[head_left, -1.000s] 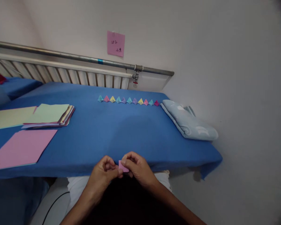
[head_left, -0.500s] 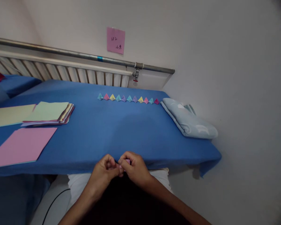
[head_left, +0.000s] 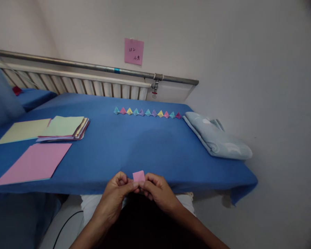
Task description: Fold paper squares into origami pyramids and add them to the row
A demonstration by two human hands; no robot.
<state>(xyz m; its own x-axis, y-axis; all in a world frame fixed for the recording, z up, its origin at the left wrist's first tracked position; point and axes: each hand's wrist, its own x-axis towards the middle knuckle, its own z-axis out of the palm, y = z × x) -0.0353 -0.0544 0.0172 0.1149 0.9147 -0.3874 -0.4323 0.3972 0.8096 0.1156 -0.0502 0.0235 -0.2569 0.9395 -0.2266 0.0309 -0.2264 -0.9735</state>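
A small pink square of paper (head_left: pixel 138 176) is pinched between both hands at the front edge of the blue-covered table (head_left: pixel 106 155). My left hand (head_left: pixel 118 188) grips its lower left part, thumb on top. From the other side, my right hand (head_left: pixel 157 189) is closed on its lower right part. The thumbs nearly meet at the paper's bottom edge, and fingers hide that edge. Farther back on the cloth, a row of small folded paper pieces (head_left: pixel 148 112) in teal, pink, yellow and purple runs from left to right.
At the left lie a stack of coloured paper (head_left: pixel 63 126), a pale yellow sheet (head_left: pixel 24 130) and pink sheets (head_left: pixel 33 163). A folded light-blue blanket (head_left: pixel 217 136) rests at the right end. Behind the table are a radiator (head_left: pixel 98 87) and a pink note (head_left: pixel 134 52) on the wall.
The pink paper, mostly covered by the fingers before, now shows as a flat square standing above the thumbs. My right hand has shifted slightly right; the whole view has shifted a little.
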